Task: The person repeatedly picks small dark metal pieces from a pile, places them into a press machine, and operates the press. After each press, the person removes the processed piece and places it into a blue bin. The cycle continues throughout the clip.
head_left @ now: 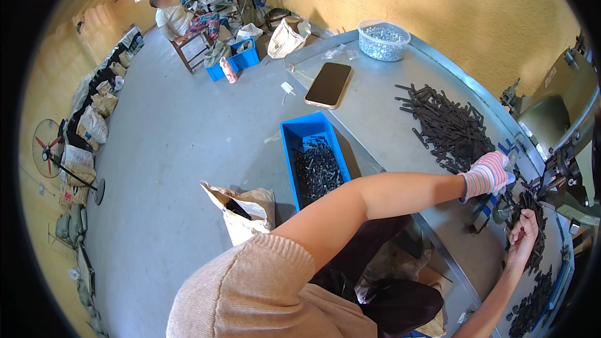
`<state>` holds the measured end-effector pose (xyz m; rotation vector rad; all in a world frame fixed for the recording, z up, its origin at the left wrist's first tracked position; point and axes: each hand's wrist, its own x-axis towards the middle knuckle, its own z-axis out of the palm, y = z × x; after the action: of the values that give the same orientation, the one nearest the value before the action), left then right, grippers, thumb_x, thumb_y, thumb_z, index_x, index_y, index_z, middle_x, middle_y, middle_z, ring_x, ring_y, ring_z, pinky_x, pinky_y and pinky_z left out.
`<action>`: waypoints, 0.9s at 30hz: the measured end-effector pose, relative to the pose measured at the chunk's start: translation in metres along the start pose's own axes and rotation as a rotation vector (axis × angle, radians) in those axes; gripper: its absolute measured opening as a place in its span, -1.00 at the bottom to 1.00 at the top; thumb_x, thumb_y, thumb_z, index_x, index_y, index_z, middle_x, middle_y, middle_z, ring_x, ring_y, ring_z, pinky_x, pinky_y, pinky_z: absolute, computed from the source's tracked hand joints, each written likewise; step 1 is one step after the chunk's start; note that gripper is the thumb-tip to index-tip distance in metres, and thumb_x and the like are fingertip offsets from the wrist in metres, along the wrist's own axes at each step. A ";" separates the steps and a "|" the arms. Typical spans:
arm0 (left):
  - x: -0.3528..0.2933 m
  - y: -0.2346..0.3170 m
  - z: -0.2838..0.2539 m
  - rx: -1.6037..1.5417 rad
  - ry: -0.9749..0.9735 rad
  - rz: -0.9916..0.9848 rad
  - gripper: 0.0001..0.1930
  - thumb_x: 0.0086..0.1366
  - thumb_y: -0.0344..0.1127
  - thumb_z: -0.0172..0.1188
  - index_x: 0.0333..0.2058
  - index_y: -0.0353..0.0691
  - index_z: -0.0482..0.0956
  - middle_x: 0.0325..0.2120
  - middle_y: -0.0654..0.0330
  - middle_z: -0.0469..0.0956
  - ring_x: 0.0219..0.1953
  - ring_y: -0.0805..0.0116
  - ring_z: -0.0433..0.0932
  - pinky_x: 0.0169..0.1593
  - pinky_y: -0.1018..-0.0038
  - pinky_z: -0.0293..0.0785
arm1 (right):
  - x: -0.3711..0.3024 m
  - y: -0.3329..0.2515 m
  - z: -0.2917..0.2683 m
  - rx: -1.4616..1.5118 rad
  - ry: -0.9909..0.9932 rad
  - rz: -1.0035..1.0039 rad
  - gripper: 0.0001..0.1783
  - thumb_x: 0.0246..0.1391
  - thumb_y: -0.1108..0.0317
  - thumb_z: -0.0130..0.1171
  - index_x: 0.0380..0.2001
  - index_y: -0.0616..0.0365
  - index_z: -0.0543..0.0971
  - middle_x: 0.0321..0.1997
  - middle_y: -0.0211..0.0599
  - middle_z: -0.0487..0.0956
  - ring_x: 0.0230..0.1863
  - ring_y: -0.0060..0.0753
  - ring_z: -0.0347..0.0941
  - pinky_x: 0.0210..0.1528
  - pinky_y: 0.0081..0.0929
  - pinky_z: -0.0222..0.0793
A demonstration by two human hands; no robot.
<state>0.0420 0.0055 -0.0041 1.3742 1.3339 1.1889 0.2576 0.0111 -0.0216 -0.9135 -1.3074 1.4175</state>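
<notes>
My left hand (487,176), in a pink, white and blue striped glove, reaches to the work point of a green-grey machine (560,112) at the right. Its fingertips are partly hidden among small metal parts there, so their grip does not show. My bare right hand (523,235) is just nearer, fingers curled and pressed together beside dark strips; what they pinch is too small to make out. A large heap of black strip-shaped parts (447,125) lies on the metal table (375,97) beyond my left hand. More black pieces (531,303) lie near my right forearm.
On the table are a phone (329,85) and a clear tub of small shiny parts (384,40). Beside it stand a blue bin of black pieces (318,163) and an open sack (241,209). Farther off are a seated person (178,22), a fan (50,150) and sacks (94,125).
</notes>
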 end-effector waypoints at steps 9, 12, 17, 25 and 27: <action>0.005 -0.003 -0.001 0.057 -0.032 -0.014 -0.72 0.11 -0.25 0.14 -0.33 -0.39 0.49 -0.75 0.15 0.47 -0.78 0.40 0.42 -0.72 0.50 0.33 | 0.001 0.001 -0.001 0.005 -0.029 -0.012 -0.90 0.01 0.36 0.01 -0.39 0.12 0.40 -0.82 -0.55 0.26 -0.85 -0.79 0.04 -0.84 -0.82 -0.12; 0.002 -0.002 -0.002 0.067 -0.089 0.025 -0.72 0.11 -0.25 0.12 -0.30 -0.36 0.49 -0.74 0.16 0.48 -0.76 0.39 0.44 -0.69 0.49 0.35 | 0.000 0.000 0.000 0.007 -0.014 -0.006 -0.89 0.01 0.36 0.01 -0.38 0.14 0.41 -0.82 -0.54 0.26 -0.85 -0.79 0.04 -0.84 -0.82 -0.12; -0.001 0.004 -0.005 0.226 -0.152 0.041 -0.72 0.12 -0.23 0.10 -0.26 -0.31 0.49 -0.72 0.17 0.49 -0.73 0.39 0.45 -0.64 0.49 0.37 | 0.000 0.000 0.002 -0.010 -0.008 -0.006 -0.88 0.02 0.36 0.00 -0.36 0.15 0.40 -0.82 -0.55 0.24 -0.85 -0.80 0.03 -0.83 -0.82 -0.12; 0.003 0.002 -0.004 0.225 -0.236 -0.010 -0.65 0.15 -0.21 0.09 -0.14 -0.29 0.43 -0.74 0.19 0.47 -0.74 0.41 0.43 -0.65 0.50 0.36 | -0.001 0.000 0.002 -0.009 -0.014 -0.026 -0.89 0.04 0.37 -0.02 -0.36 0.15 0.40 -0.82 -0.57 0.22 -0.84 -0.81 0.02 -0.82 -0.81 -0.13; 0.003 0.001 -0.003 0.225 -0.227 -0.015 -0.63 0.14 -0.21 0.09 -0.12 -0.29 0.41 -0.74 0.19 0.47 -0.74 0.41 0.43 -0.66 0.50 0.36 | -0.001 0.000 0.002 -0.007 -0.015 -0.018 -0.89 0.04 0.37 -0.02 -0.36 0.15 0.40 -0.82 -0.57 0.22 -0.84 -0.80 0.02 -0.82 -0.81 -0.13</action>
<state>0.0390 0.0086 -0.0026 1.6034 1.3409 0.8626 0.2557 0.0100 -0.0212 -0.8957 -1.3298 1.4094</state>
